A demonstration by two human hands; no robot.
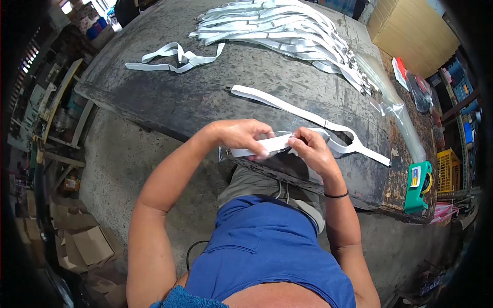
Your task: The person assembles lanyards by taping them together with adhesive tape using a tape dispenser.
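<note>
A folded white pair of suspenders (pixel 275 143), partly inside a clear plastic bag, is held between both hands at the near table edge. My left hand (pixel 244 136) is closed on the left part of the bundle, thumb on top. The fingertips of my right hand (pixel 314 150) pinch its right end. Just beyond my hands, another white pair of suspenders (pixel 287 107) lies stretched out with its straps forming a loop. Farther back on the left rests a loosely bent white pair (pixel 191 59).
A large pile of white suspenders (pixel 272 25) with metal clips covers the back of the dark table (pixel 169 102). On the right lie a long clear plastic sleeve (pixel 405 128) and a green tape dispenser (pixel 417 189). A cardboard box (pixel 413 31) stands at the back right.
</note>
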